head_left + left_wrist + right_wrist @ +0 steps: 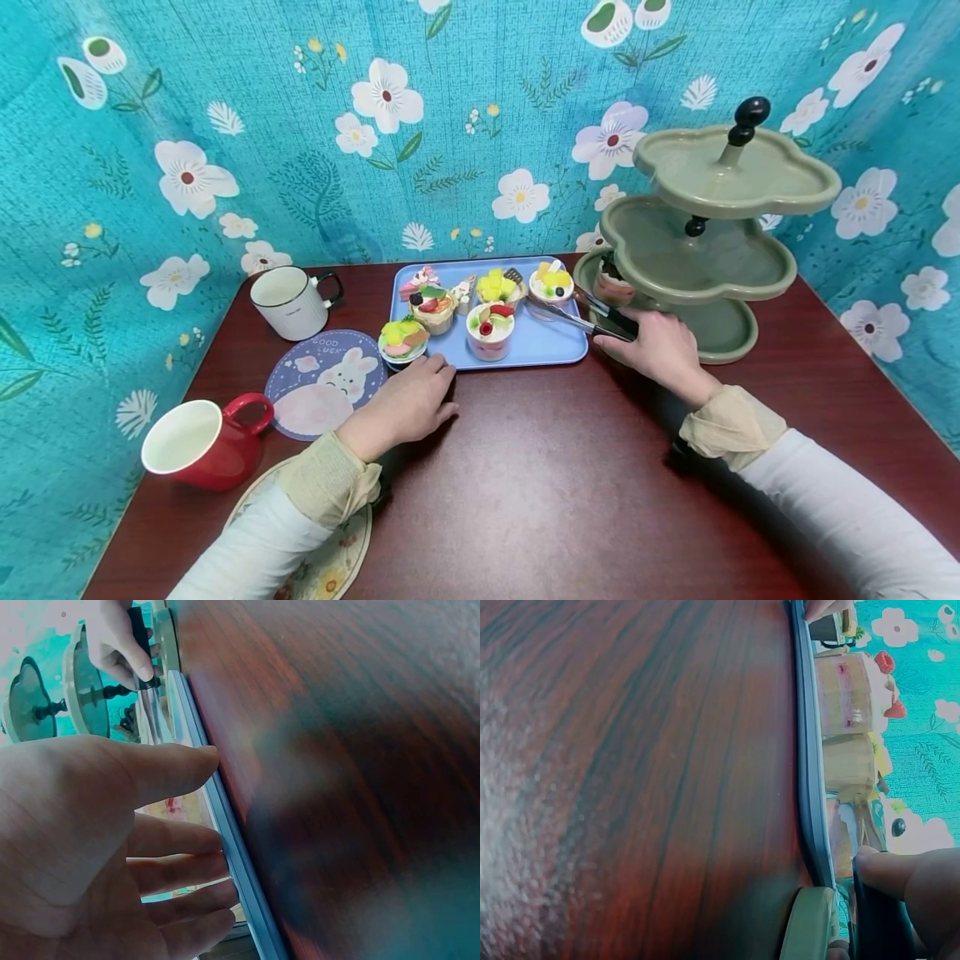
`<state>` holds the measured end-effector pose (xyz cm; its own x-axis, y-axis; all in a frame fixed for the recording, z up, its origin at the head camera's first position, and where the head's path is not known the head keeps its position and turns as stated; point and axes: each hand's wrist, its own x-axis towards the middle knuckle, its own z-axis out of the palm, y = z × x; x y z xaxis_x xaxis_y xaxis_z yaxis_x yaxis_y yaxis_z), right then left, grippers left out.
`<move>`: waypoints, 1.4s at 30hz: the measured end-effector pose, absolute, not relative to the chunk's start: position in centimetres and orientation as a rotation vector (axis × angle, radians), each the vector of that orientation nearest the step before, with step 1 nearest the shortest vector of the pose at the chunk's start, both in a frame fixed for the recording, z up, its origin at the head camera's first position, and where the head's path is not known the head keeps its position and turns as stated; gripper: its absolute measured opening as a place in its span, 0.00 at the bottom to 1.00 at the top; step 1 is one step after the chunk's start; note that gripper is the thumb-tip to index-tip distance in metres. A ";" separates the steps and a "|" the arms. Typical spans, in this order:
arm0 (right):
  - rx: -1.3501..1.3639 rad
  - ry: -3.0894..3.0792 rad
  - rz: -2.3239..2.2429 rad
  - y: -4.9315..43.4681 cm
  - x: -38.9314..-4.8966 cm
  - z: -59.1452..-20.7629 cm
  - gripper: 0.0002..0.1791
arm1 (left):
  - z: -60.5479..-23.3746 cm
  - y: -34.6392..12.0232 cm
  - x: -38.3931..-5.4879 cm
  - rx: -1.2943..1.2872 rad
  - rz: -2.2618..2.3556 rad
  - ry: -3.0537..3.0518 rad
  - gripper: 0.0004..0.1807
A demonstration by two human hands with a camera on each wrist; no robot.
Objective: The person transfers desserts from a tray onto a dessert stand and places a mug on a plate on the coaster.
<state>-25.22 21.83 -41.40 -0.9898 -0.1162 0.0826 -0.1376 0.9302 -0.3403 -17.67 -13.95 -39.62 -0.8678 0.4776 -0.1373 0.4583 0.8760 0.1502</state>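
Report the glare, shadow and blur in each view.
Head view: pale sheen on the bare tabletop, dark shadow along the lower side of the right sleeve; left wrist view: soft-edged dark patch on the wood beside the left hand, teal cast at lower right; right wrist view: speckled whitish glare at the left edge.

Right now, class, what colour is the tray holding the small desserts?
The tray is light blue; the head view shows it best.
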 end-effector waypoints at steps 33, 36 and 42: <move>0.233 -2.955 0.522 22.2 -24.7 -42.1 0.34 | -39.5 -13.8 -17.5 0.752 0.173 2.884 0.24; 0.242 -2.945 0.531 22.2 -24.6 -42.0 0.34 | -39.5 -13.9 -17.6 0.754 0.170 2.885 0.25; 0.253 -2.917 0.538 22.5 -24.4 -41.8 0.34 | -39.5 -13.9 -17.6 0.743 0.176 2.885 0.25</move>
<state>-24.44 22.49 -41.81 -0.9722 -0.1356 0.1908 -0.1947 0.9208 -0.3380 -17.55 -13.89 -39.47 -0.8644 0.4878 -0.1223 0.4693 0.8698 0.1520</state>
